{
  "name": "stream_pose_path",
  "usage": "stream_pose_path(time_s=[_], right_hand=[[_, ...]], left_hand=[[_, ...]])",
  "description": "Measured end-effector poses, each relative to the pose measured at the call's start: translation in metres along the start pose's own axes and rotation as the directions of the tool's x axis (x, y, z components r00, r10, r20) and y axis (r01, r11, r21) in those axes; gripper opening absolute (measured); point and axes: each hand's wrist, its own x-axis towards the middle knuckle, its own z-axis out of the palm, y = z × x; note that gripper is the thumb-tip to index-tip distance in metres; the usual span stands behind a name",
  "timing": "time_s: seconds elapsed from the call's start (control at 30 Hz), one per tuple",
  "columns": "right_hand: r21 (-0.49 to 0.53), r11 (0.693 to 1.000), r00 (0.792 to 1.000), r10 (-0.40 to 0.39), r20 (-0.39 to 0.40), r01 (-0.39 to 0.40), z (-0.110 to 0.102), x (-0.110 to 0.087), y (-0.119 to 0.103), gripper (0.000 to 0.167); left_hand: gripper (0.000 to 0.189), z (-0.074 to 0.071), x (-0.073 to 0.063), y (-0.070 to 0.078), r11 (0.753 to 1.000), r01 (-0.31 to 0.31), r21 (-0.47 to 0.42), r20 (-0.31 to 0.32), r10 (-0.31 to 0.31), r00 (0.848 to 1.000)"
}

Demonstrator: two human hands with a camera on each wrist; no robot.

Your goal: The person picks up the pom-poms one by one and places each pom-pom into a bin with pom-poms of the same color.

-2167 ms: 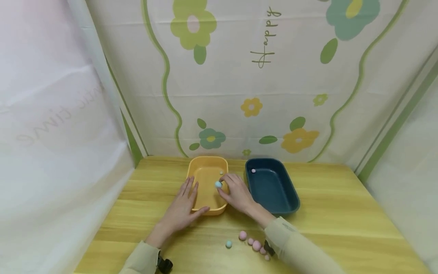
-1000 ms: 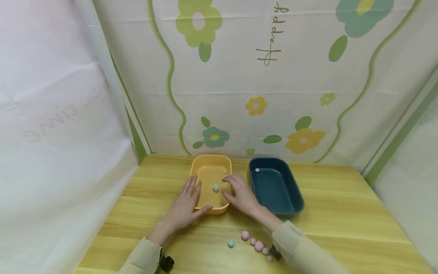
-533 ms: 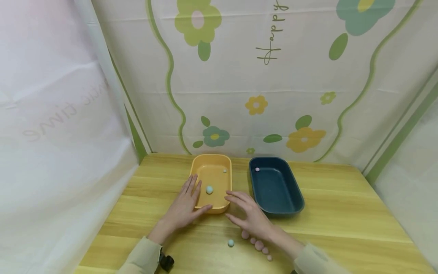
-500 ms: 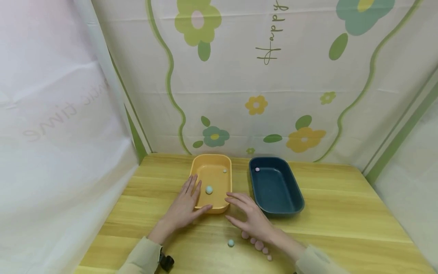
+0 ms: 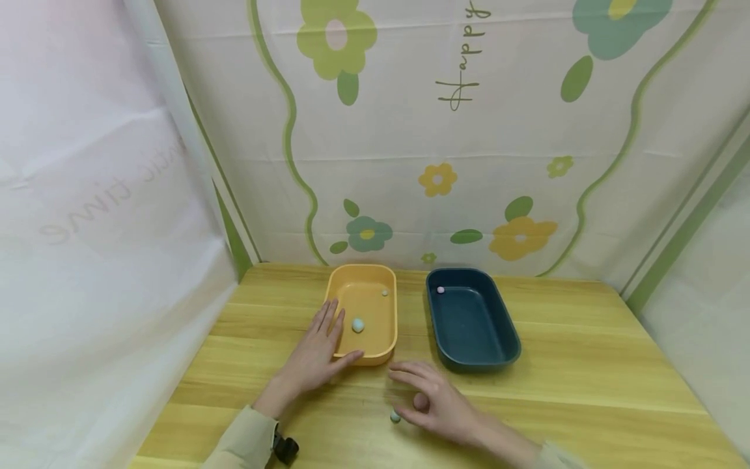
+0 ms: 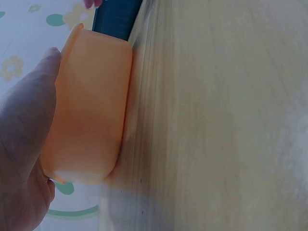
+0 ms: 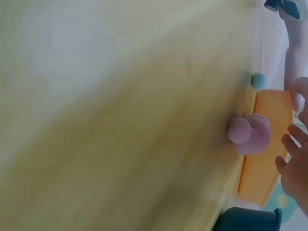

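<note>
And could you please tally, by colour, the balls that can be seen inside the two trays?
Pale blue-green balls: 2, one larger and one smaller, both in the yellow tray
Pink ball: 1, in the dark blue tray
Total: 3

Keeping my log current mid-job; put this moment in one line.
Left hand: on yellow tray rim | Right hand: at green ball on table, contact unclear | Yellow tray: two balls | Blue tray: one pink ball
</note>
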Motion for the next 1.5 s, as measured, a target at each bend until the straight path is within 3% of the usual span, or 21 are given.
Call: stream_pose_path(time_s=[0.23, 0.6, 1.13, 1.5], right_hand=[[0.045, 0.999, 0.998, 0.003, 0.061, -0.006, 0.008, -0.010, -0.004, 0.044], [0.103, 0.993, 0.999, -0.052, 0.007, 0.051, 0.018, -0.013, 0.001, 0.025], [0.060, 0.995, 0.996, -0.079, -0.038, 0.081, 0.024, -0.015, 0.005, 0.027], [0.017, 0.995, 0.995, -0.096, -0.030, 0.096, 0.025, -0.016, 0.006, 0.028]], left_hand=[[0.104, 0.000, 0.000, 0.000, 1.000, -0.001, 0.011, 0.001, 0.001, 1.000], [0.104, 0.000, 0.000, 0.000, 1.000, -0.002, 0.000, -0.011, 0.002, 1.000], [0.103, 0.000, 0.000, 0.000, 1.000, 0.004, 0.002, -0.002, -0.004, 1.000], [0.103, 0.002, 0.001, -0.002, 1.000, 0.001, 0.001, -0.010, -0.001, 1.000]])
